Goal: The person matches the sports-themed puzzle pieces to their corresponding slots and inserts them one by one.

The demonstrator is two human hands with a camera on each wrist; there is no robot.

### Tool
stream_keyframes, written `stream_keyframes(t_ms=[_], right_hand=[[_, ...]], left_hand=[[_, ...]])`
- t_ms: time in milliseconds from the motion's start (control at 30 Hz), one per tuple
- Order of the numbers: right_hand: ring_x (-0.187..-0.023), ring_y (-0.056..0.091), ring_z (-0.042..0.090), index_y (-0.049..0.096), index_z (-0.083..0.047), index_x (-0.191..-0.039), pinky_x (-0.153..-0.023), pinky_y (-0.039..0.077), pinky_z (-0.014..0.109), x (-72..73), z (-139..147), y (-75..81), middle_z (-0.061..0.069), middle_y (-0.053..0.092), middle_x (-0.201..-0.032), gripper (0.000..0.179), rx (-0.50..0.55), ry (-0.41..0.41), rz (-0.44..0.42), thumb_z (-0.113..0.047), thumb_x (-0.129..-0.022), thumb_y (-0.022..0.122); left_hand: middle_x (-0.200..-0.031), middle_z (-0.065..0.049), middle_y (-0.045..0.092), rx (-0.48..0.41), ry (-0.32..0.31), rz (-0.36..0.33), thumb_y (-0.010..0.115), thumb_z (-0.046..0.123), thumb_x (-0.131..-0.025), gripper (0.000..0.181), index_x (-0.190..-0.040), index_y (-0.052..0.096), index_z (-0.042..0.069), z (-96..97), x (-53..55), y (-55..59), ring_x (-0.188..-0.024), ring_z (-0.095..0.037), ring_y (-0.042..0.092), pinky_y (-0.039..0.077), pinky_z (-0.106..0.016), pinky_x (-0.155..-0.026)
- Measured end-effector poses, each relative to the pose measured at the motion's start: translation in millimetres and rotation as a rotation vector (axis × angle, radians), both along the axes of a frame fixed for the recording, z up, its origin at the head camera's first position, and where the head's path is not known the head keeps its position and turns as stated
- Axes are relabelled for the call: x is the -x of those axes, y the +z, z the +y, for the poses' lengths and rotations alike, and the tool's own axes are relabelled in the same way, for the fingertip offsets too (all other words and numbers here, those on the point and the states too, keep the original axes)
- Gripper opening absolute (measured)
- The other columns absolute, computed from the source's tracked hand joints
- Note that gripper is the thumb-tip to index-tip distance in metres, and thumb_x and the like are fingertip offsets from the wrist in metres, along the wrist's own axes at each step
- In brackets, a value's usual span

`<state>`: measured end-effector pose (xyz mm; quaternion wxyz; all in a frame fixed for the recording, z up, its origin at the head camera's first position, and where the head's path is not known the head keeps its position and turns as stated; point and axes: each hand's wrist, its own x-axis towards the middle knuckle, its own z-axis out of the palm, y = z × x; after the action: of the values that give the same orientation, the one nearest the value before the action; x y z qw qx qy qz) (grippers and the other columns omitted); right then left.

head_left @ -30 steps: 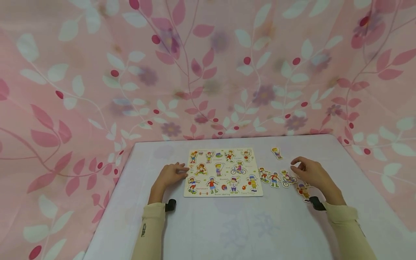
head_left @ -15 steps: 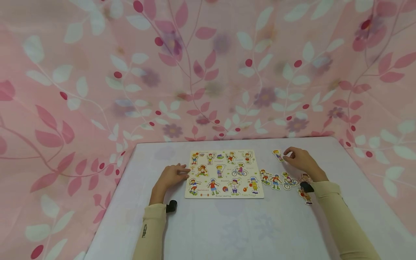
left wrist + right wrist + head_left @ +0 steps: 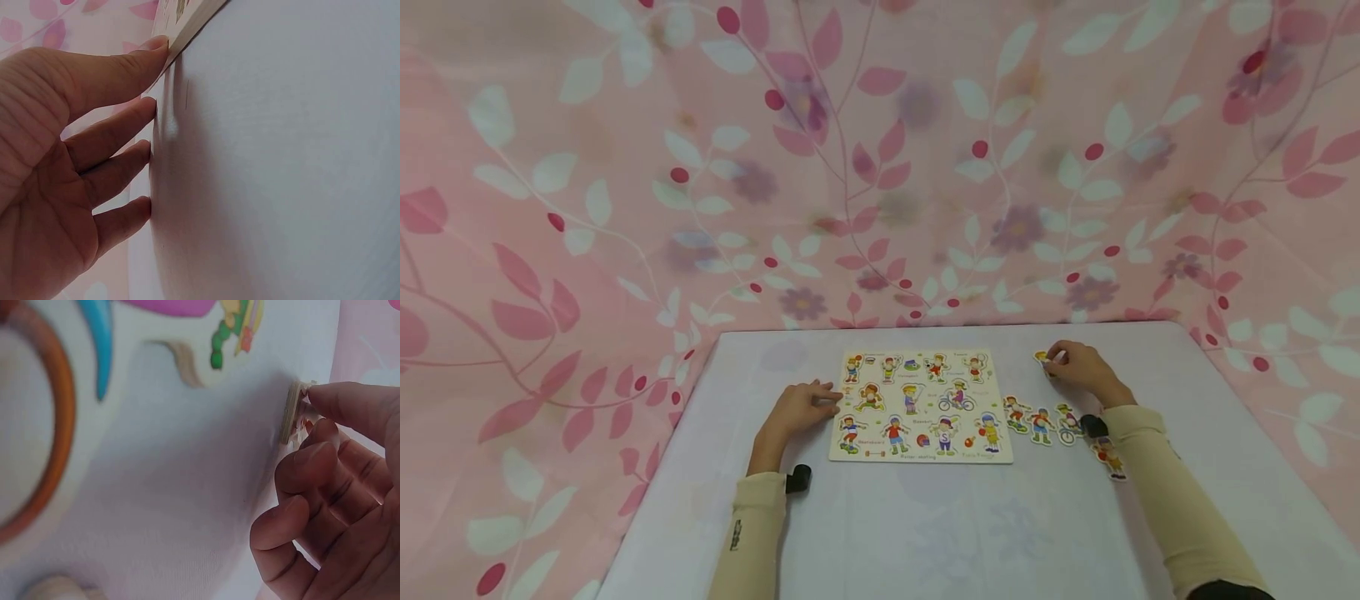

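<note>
A flat puzzle board (image 3: pixel 889 410) with cartoon sports figures lies in the middle of the table. My left hand (image 3: pixel 796 414) is at its left edge; the left wrist view has the thumb tip (image 3: pixel 159 44) against the board's side and the other fingers spread, their tips at the tablecloth. My right hand (image 3: pixel 1084 371) is at the back right, pinching a small wooden puzzle piece (image 3: pixel 291 412) between thumb and forefinger. From the head view only the yellow top of that piece (image 3: pixel 1040 356) shows; the hand hides the rest. Its other fingers are curled loosely.
Several loose figure pieces lie right of the board: a skater (image 3: pixel 1017 414), a figure in red and blue (image 3: pixel 1041 426), a cyclist (image 3: pixel 1067 423), and one (image 3: pixel 1108 458) under the right wrist. A floral cloth (image 3: pixel 880 167) hangs behind the table.
My right hand has moved back and left from above the loose pieces to the lone piece at the back, which it now pinches. The left hand stays at the board's edge.
</note>
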<state>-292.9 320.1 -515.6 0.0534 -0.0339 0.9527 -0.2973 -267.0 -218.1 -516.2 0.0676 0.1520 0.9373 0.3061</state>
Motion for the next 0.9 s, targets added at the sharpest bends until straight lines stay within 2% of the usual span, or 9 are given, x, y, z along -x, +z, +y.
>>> stream_keyframes(t_ms=[400,667,900], right_hand=[[-0.065,0.052,0.022,0.063,-0.002,-0.099,-0.057,0.041,0.033,-0.1,-1,1.0,0.007,0.057,-0.078,0.022,-0.017,0.008,0.027,-0.022,-0.091,0.068],[-0.067,0.054,0.022,0.062,-0.002,-0.102,-0.057,0.042,0.034,-7.6,-8,12.6,0.008,0.06,-0.079,0.023,-0.003,0.013,0.031,-0.023,-0.093,0.067],[-0.065,0.054,0.021,0.062,-0.004,-0.106,-0.056,0.042,0.034,-19.3,-28,23.5,0.006,0.061,-0.077,0.024,-0.004,0.007,0.047,-0.024,-0.094,0.067]], left_hand=[[-0.131,-0.009,0.063,0.006,0.006,-0.007,0.077,0.023,-0.086,0.028,-0.112,0.077,0.015,0.4,-0.7,0.3,-0.136,-0.035,0.043,0.027,-0.053,-0.113],[-0.131,-0.008,0.063,0.01,0.013,-0.008,0.078,0.024,-0.086,0.028,-0.113,0.077,0.016,-0.1,0.0,-0.1,-0.136,-0.034,0.043,0.027,-0.053,-0.113],[-0.13,-0.008,0.063,0.006,0.011,-0.004,0.078,0.024,-0.085,0.028,-0.112,0.077,0.016,-0.1,1.1,-0.9,-0.136,-0.034,0.043,0.028,-0.052,-0.113]])
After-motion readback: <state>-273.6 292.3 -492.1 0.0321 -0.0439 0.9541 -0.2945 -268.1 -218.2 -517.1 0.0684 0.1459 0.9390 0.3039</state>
